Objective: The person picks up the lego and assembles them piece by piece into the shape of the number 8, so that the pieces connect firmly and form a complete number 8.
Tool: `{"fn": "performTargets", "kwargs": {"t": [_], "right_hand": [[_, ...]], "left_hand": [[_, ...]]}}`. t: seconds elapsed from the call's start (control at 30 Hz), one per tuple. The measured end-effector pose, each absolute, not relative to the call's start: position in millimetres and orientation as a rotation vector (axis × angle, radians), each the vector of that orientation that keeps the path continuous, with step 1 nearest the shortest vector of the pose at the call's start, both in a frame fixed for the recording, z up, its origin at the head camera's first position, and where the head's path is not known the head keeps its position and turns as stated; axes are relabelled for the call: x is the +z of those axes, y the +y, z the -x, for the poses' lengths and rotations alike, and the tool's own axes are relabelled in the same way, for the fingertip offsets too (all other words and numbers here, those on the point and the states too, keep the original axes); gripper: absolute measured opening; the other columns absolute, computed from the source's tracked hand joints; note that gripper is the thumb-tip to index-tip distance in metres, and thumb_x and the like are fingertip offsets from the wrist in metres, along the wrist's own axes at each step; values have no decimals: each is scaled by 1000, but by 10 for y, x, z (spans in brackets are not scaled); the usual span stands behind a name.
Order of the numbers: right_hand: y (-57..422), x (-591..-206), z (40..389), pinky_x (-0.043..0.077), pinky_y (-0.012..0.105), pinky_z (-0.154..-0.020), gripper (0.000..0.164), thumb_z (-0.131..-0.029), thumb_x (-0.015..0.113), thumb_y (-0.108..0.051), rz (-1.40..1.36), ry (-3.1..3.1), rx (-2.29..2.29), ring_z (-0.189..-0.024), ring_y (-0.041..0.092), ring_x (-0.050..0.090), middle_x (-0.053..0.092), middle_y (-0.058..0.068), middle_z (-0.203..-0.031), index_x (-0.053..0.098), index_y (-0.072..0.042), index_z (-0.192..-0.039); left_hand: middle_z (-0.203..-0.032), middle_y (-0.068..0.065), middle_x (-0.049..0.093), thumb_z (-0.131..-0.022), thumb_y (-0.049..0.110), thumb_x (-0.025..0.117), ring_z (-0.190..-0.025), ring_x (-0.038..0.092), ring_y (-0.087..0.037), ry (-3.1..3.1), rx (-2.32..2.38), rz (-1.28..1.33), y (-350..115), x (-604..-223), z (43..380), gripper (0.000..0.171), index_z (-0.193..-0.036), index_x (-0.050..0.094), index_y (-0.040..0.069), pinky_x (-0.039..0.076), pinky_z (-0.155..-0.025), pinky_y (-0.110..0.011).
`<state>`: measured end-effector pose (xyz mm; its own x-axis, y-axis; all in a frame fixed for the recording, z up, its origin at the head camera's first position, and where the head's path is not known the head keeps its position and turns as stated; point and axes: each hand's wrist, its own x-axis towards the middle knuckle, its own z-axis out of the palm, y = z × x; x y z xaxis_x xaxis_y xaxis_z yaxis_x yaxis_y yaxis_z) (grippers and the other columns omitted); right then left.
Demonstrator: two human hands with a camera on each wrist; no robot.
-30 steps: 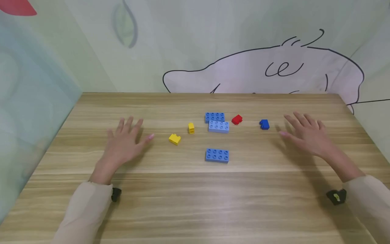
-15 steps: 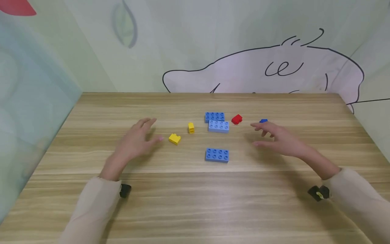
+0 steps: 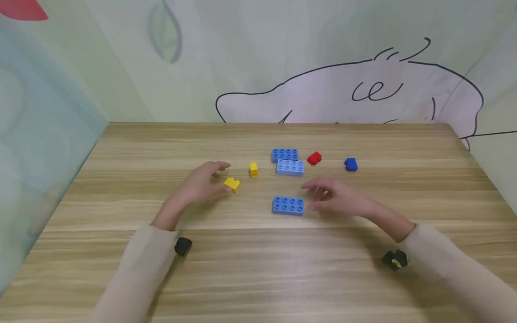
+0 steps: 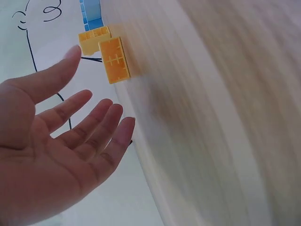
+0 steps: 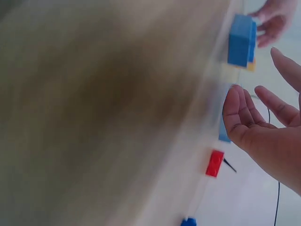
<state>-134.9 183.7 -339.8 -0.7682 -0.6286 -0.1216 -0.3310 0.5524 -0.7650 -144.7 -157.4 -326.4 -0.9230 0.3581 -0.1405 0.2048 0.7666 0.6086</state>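
My left hand is beside a yellow brick with a notched top, its thumb tip close to the near side. In the left wrist view the fingers are spread and hold nothing; that yellow brick appears apart from them. Just right of the nearest blue eight-stud brick is my right hand, fingers loosely bent around nothing. The right wrist view has this blue brick beyond the fingertips. A second, narrower yellow brick stands between the left hand and the blue bricks.
Farther back, a blue eight-stud brick and a lighter blue one lie touching or nearly so. A small red brick and a dark blue brick lie to their right. The wooden table ends at a printed wall.
Both hands have moved inward: the left rightward to the notched yellow brick, the right leftward past the dark blue brick to the nearest blue brick. The bricks have stayed in place.
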Motion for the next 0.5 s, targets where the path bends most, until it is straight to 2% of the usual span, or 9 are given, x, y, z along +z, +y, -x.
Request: {"fn": "performTargets", "kwargs": {"t": [0.5], "right_hand": [[1688,-3505,1327,49,27,-69,41,-76,74,-11,868,2390,-1104,-77,15,54,60,5,-100,60,-1,-113]], "left_hand": [[-121,-17,54,-83,9,67,-107,52,-31,2598,942,-268,-1503,-3278,1568,40,-120,53,0,42,-90,-43]]}}
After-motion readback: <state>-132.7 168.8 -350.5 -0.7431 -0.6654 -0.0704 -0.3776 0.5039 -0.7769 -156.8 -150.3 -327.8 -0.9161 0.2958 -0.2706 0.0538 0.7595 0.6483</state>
